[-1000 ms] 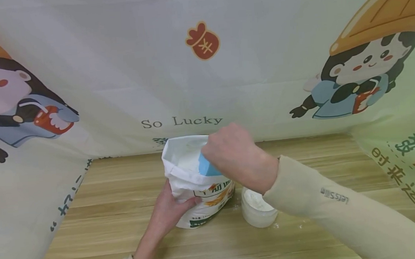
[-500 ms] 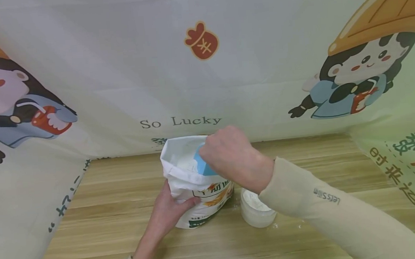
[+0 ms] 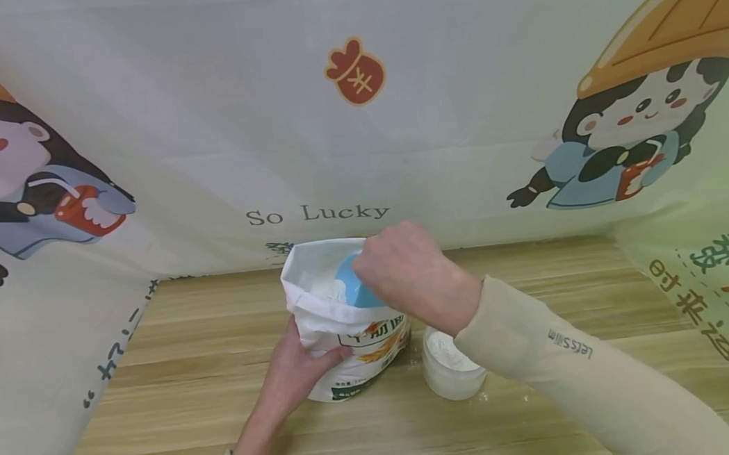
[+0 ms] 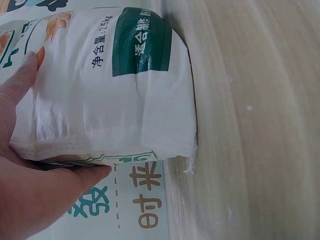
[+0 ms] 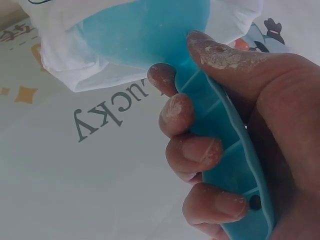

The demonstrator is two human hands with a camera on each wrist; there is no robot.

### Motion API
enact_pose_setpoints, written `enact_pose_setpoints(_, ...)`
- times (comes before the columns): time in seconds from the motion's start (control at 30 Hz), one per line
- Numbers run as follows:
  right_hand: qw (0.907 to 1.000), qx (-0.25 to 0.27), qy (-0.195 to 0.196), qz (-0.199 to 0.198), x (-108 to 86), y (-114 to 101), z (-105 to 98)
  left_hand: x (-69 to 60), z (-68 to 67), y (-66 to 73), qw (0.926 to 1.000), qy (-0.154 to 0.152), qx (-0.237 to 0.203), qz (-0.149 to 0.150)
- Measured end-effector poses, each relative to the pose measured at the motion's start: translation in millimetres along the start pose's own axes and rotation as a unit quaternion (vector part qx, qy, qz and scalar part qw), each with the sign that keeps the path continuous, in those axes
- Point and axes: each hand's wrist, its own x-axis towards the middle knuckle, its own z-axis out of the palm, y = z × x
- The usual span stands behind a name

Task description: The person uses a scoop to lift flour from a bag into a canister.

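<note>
A white flour bag [image 3: 320, 321] with green and orange print stands on the table, its top folded open and white flour visible inside. My left hand [image 3: 298, 367] grips the bag's lower left side, thumb on the front and fingers around the edge; the left wrist view shows this hand [image 4: 45, 190] against the bag's wall [image 4: 100, 120]. In my right hand [image 3: 411, 273] is a blue scoop [image 3: 358, 290], its bowl down in the bag's mouth. Floury fingers curl round the ridged scoop handle [image 5: 220, 120] in the right wrist view.
Right of the bag, below my right wrist, stands a clear round tub [image 3: 454, 383] holding white flour. Specks of flour lie around it on the wood-grain table [image 3: 377, 435]. A printed cloth [image 3: 459, 131] walls the table at the back and both sides.
The scoop has turned and shifted slightly left in the bag's mouth, showing more of its blue bowl. My right forearm has moved a little left. The left hand keeps its hold.
</note>
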Motion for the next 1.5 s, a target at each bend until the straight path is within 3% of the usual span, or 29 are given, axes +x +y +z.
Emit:
enact_pose_setpoints(0.2, 0.9999, 0.011, -0.002, 0.002, 1.8, 2.0, 3.5, -0.1, -0.6, 2.1, 0.9999, 0.0, -0.003, 0.011)
enact_pose_setpoints(0.5, 0.999, 0.043, 0.008, -0.009, -0.2, 7.6, 9.6, -0.7, -0.7, 3.2, 1.0, 0.0, 0.0, 0.002)
enact_pose_setpoints(0.9, 0.9952, 0.095, -0.022, 0.003, 1.5, 15.9, 25.4, 1.5, 0.1, 0.9, 0.9998, -0.005, 0.009, 0.015)
enact_pose_setpoints(1.5, 0.9861, 0.161, 0.032, -0.028, -2.7, 32.2, 53.2, -0.1, 0.2, -1.3, 0.9998, 0.003, -0.007, 0.02)
